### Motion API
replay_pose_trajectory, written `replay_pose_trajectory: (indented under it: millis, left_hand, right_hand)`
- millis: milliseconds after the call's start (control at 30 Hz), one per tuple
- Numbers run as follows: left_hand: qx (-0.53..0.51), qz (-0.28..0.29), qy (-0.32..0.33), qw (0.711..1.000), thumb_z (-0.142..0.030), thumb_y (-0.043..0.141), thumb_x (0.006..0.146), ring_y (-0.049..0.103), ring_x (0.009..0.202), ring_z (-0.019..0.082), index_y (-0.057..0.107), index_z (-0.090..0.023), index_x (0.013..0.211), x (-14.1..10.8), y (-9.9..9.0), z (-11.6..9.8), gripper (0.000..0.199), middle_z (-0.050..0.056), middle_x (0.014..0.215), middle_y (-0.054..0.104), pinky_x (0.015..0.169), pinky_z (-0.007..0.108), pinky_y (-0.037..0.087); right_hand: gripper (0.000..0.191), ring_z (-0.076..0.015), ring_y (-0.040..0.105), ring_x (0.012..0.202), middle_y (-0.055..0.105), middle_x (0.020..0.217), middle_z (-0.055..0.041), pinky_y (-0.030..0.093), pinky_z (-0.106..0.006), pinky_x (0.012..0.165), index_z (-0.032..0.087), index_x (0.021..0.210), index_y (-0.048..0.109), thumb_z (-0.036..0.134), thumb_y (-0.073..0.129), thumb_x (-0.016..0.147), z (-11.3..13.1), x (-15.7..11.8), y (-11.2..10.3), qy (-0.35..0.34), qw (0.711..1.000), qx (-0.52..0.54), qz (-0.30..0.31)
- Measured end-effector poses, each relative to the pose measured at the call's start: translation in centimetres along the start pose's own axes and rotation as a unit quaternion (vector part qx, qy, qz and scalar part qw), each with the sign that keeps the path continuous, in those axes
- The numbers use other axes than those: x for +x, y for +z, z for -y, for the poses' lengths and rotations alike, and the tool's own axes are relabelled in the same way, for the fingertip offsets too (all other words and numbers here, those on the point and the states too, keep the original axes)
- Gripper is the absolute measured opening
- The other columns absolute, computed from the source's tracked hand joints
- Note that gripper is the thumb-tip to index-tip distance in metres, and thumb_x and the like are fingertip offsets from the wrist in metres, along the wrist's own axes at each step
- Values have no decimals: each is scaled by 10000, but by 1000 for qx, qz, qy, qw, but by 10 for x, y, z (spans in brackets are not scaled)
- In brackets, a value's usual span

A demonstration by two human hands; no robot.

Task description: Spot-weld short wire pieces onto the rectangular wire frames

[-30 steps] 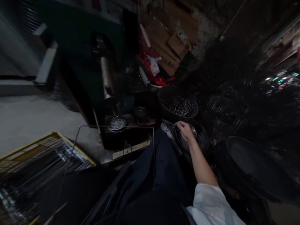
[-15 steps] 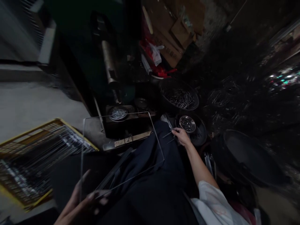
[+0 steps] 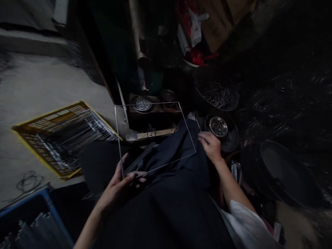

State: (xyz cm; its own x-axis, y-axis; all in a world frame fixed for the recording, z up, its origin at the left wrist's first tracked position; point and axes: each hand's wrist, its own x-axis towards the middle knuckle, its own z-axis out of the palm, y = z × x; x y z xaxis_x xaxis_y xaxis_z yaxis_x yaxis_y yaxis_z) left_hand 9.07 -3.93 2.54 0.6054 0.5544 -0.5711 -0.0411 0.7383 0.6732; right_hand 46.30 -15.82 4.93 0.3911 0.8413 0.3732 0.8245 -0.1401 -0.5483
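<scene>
My left hand [image 3: 120,188] grips the lower corner of a thin rectangular bent-wire frame [image 3: 168,164], which spans across my dark trousers [image 3: 176,204]. My right hand [image 3: 211,147] hangs just beside the frame's right corner, fingers curled, with nothing visible in them. A small steel bowl of nails [image 3: 218,126] sits in a black pan [image 3: 231,143] a little beyond that hand.
A black basin of loose wire pieces [image 3: 217,97] stands further back, with a shallow dish of small metal parts [image 3: 141,103] on a machine ledge. On the concrete floor at left lies a yellow crate of wire frames [image 3: 64,138]. A blue crate [image 3: 33,214] sits lower left, a large black basin [image 3: 287,173] right.
My left hand has come fully into view holding the wire frame. My right hand has shifted toward my lap, and the whole scene has slid as my head turned.
</scene>
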Motion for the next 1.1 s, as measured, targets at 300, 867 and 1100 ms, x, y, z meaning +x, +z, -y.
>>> replay_pose_trajectory:
  millis: [300, 867, 1100]
  left_hand:
    - [16, 21, -16, 1000, -269, 717, 845, 719, 880, 242, -6, -385, 1535, 6, -5, -5, 1006, 98, 1062, 751, 736, 309, 571]
    - [28, 59, -7, 998, -299, 713, 853, 723, 897, 254, 78, -377, 1495, 0, -3, 18, 906, 116, 1044, 750, 741, 286, 545]
    - [-2, 77, 18, 997, -343, 725, 837, 717, 854, 274, 7, -349, 1501, 3, 3, 40, 978, 138, 1032, 738, 721, 344, 537]
  right_hand:
    - [503, -275, 574, 1150, 585, 1242, -137, 473, -426, 976, 198, 1262, 579, 505, 623, 867, -11, -9, 13, 125, 985, -109, 46]
    - [239, -133, 668, 622, 721, 815, -23, 469, -195, 527, 206, 903, 535, 420, 623, 845, 22, 80, -15, 234, 930, 229, 166]
    - [149, -129, 691, 569, 692, 688, 16, 511, -178, 469, 208, 873, 466, 270, 587, 936, 46, 138, 143, 404, 763, 491, 115]
